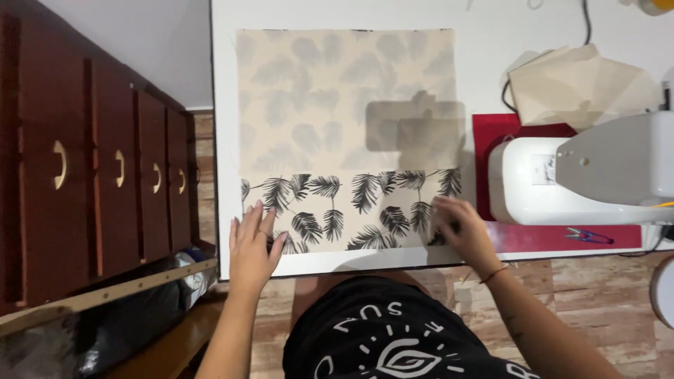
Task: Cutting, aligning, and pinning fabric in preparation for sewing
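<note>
The sewing machine (583, 175) is cut off at right.

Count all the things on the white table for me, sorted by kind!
Leaf-print fabric under both hands: 1
Plain beige fabric pile: 1
Sewing machine: 1
Red mat: 1
Small snips: 1
Total: 5

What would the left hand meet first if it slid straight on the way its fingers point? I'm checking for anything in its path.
The left hand already lies on the leaf-print fabric. Going on, it would cross the folded edge, then only the fabric's paler side; nothing else seems to lie there.
</note>
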